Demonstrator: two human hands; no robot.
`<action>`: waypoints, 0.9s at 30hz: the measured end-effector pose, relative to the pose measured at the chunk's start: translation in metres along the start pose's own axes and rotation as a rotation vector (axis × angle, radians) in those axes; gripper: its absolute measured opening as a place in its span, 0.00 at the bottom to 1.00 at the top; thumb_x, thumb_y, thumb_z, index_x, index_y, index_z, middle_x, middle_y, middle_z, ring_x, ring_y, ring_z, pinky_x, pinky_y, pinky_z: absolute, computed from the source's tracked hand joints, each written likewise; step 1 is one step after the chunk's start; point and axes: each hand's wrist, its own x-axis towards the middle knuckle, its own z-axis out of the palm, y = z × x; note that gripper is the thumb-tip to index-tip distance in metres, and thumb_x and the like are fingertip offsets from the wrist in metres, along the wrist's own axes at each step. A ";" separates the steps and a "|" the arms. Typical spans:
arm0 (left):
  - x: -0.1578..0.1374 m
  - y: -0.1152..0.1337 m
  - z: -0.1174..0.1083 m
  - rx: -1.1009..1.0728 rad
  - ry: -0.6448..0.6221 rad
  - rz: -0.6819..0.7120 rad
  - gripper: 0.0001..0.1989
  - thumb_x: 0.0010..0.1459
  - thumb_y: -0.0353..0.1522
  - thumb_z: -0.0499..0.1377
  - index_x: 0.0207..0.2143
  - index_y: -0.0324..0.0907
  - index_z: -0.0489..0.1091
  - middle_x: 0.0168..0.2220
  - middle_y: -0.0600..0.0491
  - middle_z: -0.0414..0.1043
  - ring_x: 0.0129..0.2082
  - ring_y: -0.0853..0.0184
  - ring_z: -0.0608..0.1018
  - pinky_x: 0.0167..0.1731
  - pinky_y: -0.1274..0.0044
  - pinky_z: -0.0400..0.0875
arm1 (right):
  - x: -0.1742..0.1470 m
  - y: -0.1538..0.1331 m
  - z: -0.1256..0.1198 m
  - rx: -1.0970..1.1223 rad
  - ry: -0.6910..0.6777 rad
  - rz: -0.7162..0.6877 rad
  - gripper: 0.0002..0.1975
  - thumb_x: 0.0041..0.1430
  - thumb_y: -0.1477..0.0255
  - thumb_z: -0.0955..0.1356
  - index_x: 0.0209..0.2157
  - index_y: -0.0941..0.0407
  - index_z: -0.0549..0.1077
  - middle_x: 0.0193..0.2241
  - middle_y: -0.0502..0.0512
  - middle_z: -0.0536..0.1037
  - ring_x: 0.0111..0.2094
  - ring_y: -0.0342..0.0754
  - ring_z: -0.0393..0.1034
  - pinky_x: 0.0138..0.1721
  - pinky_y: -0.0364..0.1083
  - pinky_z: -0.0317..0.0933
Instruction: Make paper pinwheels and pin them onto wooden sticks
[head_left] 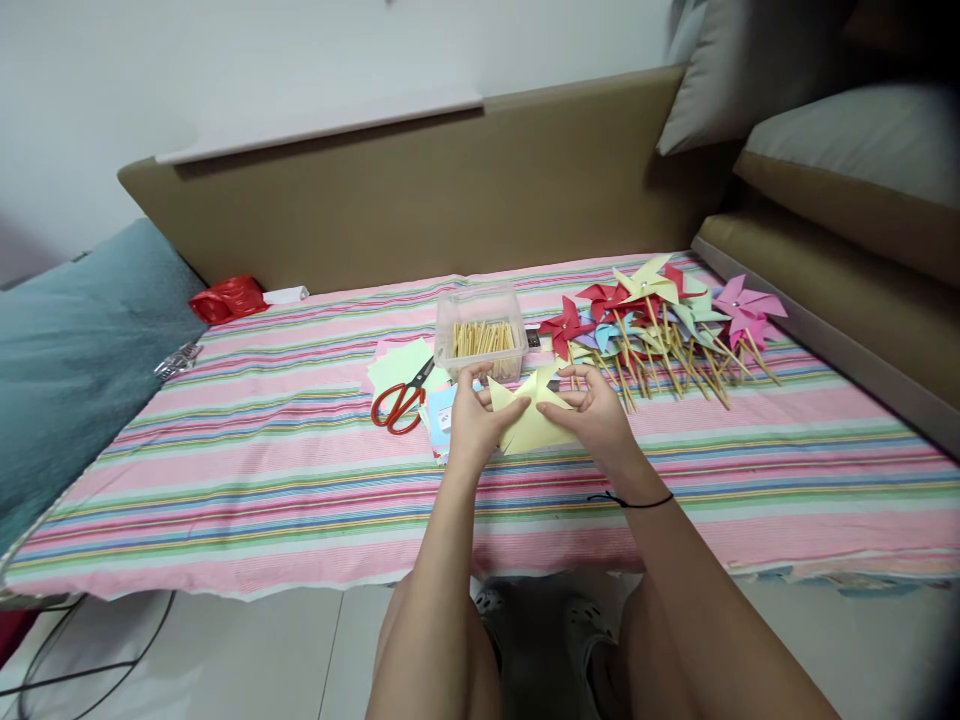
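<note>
Between my two hands is a pale yellow paper pinwheel (531,432), partly folded, its corners bent toward the middle. My left hand (478,415) pinches its left side, thumb near the centre. From the other side, my right hand (596,415) grips the paper with its thumb close to the left thumb. Just behind the hands stands a clear plastic box (480,305) holding many thin wooden sticks (480,338). Red-handled scissors (401,400) lie left of my left hand on green and pink paper sheets (397,365). Blue paper (437,420) lies beside that hand.
A pile of colourful pinwheels on sticks (652,320) lies to the right on the striped cloth (285,480). At the far left are a red plastic bag (229,298), a white roll (286,295) and a blue cushion (90,350). A brown backrest (420,190) closes off the back.
</note>
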 end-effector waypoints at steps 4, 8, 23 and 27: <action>0.000 0.000 0.000 0.074 -0.020 0.009 0.33 0.38 0.33 0.69 0.47 0.45 0.57 0.23 0.60 0.70 0.22 0.67 0.75 0.24 0.76 0.69 | 0.000 0.001 0.000 -0.017 0.010 -0.018 0.28 0.39 0.65 0.77 0.39 0.49 0.59 0.25 0.49 0.80 0.23 0.51 0.76 0.25 0.49 0.70; 0.001 -0.001 -0.002 0.132 -0.028 0.014 0.32 0.38 0.32 0.68 0.46 0.45 0.58 0.22 0.62 0.67 0.21 0.69 0.73 0.23 0.79 0.65 | 0.000 0.002 0.001 -0.029 0.012 -0.042 0.28 0.40 0.64 0.76 0.39 0.49 0.60 0.25 0.48 0.79 0.22 0.50 0.74 0.24 0.48 0.69; 0.002 -0.001 -0.006 0.130 -0.040 -0.019 0.32 0.38 0.32 0.68 0.45 0.44 0.56 0.17 0.63 0.66 0.15 0.70 0.69 0.17 0.80 0.62 | 0.001 0.003 0.000 -0.045 -0.002 -0.036 0.28 0.39 0.67 0.77 0.39 0.49 0.60 0.23 0.48 0.79 0.21 0.50 0.74 0.24 0.47 0.69; 0.002 -0.001 -0.005 0.066 -0.015 -0.023 0.32 0.36 0.31 0.69 0.42 0.45 0.56 0.19 0.63 0.66 0.17 0.70 0.70 0.19 0.80 0.64 | 0.000 -0.001 0.003 0.020 -0.006 -0.027 0.30 0.37 0.66 0.77 0.40 0.50 0.61 0.25 0.49 0.80 0.23 0.50 0.75 0.25 0.48 0.69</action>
